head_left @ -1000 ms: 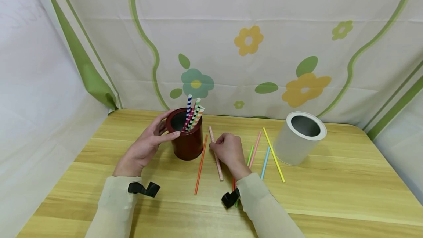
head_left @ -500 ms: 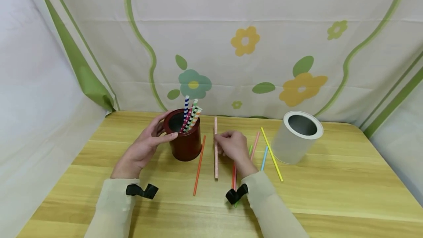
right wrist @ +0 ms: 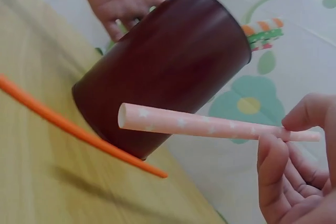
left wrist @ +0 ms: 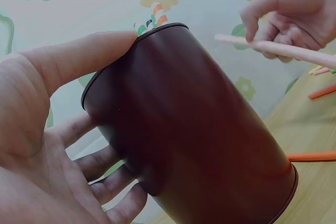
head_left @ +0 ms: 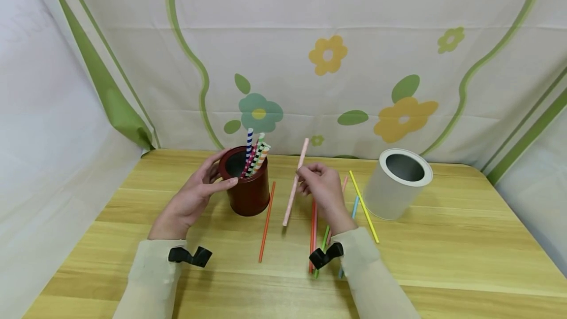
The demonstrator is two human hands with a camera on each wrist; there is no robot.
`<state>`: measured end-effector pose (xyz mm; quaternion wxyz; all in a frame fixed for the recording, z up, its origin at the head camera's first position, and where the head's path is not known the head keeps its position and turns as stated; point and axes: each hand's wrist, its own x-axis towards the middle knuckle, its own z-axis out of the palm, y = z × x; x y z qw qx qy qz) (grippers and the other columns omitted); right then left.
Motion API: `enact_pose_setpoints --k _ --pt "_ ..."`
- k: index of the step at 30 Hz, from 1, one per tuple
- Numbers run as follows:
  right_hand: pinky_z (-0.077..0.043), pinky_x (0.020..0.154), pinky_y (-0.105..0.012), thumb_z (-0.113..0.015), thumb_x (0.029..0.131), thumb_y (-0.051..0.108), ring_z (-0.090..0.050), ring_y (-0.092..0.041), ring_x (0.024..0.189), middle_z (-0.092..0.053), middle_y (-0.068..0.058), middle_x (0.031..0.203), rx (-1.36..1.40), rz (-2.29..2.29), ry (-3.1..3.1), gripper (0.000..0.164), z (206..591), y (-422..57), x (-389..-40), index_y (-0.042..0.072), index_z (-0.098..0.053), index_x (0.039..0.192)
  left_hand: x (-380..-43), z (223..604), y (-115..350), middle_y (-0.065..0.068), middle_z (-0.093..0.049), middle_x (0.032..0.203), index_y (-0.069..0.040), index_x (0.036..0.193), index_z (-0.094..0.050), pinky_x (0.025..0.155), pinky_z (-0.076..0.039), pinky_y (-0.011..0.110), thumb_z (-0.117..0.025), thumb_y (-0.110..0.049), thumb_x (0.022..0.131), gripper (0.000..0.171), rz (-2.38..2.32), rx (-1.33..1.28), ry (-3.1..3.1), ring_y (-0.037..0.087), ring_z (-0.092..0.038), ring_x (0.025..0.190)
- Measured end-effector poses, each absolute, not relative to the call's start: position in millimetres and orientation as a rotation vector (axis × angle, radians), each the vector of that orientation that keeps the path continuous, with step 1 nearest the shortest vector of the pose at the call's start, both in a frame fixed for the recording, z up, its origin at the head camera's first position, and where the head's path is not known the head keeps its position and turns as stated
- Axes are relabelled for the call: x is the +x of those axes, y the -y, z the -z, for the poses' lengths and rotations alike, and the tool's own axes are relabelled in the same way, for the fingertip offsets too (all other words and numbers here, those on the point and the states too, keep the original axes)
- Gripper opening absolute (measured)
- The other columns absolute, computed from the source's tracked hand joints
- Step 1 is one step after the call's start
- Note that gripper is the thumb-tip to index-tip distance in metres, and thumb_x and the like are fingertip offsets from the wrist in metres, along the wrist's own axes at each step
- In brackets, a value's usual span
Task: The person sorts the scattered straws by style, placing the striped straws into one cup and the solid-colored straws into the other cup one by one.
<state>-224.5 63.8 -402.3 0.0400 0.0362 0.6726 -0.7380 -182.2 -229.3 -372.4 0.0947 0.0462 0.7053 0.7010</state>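
Note:
My left hand (head_left: 188, 196) holds a dark red canister (head_left: 249, 193), thumb at its rim and fingers along its far left side. Several patterned paper straws (head_left: 257, 159) stand in the canister, leaning to its right side. Between thumb and fingertips, my right hand (head_left: 323, 188) pinches a pale pink paper straw (right wrist: 194, 124) with white stars. This straw is tilted, its upper end leaning right, and it is raised off the table to the right of the canister. An orange straw (head_left: 267, 223) lies on the wood between the canister and my right hand.
Red, pink, green and blue straws lie partly under my right forearm, among them a red straw (head_left: 312, 240). A yellow straw (head_left: 364, 207) lies beside a white canister (head_left: 394, 196) with a grey interior. A flowered cloth (head_left: 274, 63) hangs behind the table.
My right hand has lifted the pale pink straw from the table, and its upper end has swung to the right. The left hand keeps its grip on the canister.

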Motion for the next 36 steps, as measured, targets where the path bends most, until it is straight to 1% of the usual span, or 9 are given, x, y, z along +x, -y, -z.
enact_pose_setpoints --k 6,10,15,17,23,29,36 --pt "-0.061 0.061 -0.026 -0.068 0.098 0.003 -0.069 -0.015 0.063 -0.072 -0.002 0.08 0.05 2.424 -1.998 0.01 393.2 -66.7 -222.4 -0.003 -0.066 0.105 -182.2 373.0 229.6 0.01 -0.029 0.176 -0.025 0.171 -0.026 0.127 -0.02 0.052 -0.069 -0.012 0.103 0.082 -2.076 0.138 -2.092 0.033 -0.024 0.16" --pt "-0.063 0.062 -0.026 -0.067 0.099 0.001 -0.071 -0.013 0.062 -0.073 -0.002 0.081 0.001 2.464 -2.016 0.008 388.2 -68.9 -220.9 -0.004 -0.066 0.106 -182.3 373.4 229.6 0.009 -0.029 0.176 -0.025 0.171 -0.026 0.126 -0.02 0.051 -0.069 -0.012 0.103 0.082 -2.077 0.135 -2.091 0.033 -0.025 0.16" --pt "-0.064 0.065 -0.027 -0.068 0.099 0.002 -0.072 -0.013 0.065 -0.073 -0.003 0.084 -0.033 2.499 -2.019 0.01 381.2 -70.8 -218.9 -0.002 -0.066 0.108 -182.0 373.5 229.3 0.01 -0.028 0.176 -0.024 0.172 -0.026 0.129 -0.018 0.056 -0.07 -0.012 0.103 0.082 -2.086 0.125 -2.085 0.034 -0.023 0.161" --pt "-0.065 0.066 -0.027 -0.069 0.098 0.002 -0.073 -0.013 0.065 -0.074 -0.003 0.084 -0.056 2.53 -2.015 0.011 377.5 -70.7 -217.7 -0.003 -0.066 0.108 -181.9 373.5 229.3 0.01 -0.028 0.177 -0.024 0.172 -0.025 0.13 -0.016 0.057 -0.07 -0.012 0.103 0.083 -2.09 0.122 -2.083 0.035 -0.023 0.161" --pt "-0.066 0.068 -0.029 -0.069 0.099 -0.001 -0.075 -0.012 0.066 -0.076 -0.003 0.082 -0.167 2.664 -1.969 0.007 361.4 -69.5 -210.7 -0.004 -0.066 0.105 -181.8 373.3 229.3 0.011 -0.027 0.177 -0.022 0.172 -0.024 0.131 -0.013 0.06 -0.069 -0.011 0.103 0.084 -2.095 0.125 -2.081 0.035 -0.021 0.162" --pt "-0.066 0.068 -0.03 -0.066 0.099 -0.003 -0.077 -0.013 0.068 -0.075 -0.005 0.083 -0.296 2.815 -1.891 0.004 348.5 -67.0 -204.3 -0.001 -0.066 0.102 -181.8 372.6 229.1 0.011 -0.027 0.177 -0.023 0.172 -0.026 0.13 -0.013 0.06 -0.068 -0.011 0.103 0.081 -2.094 0.144 -2.085 0.035 -0.021 0.162" --pt "-0.067 0.069 -0.031 -0.065 0.099 -0.006 -0.078 -0.014 0.069 -0.076 -0.005 0.084 -0.364 2.992 -1.782 0.012 342.7 -62.0 -200.7 0.006 -0.067 0.099 -181.4 372.6 228.7 0.011 -0.029 0.176 -0.024 0.171 -0.027 0.129 -0.014 0.059 -0.068 -0.011 0.104 0.08 -2.095 0.147 -2.082 0.034 -0.023 0.16"
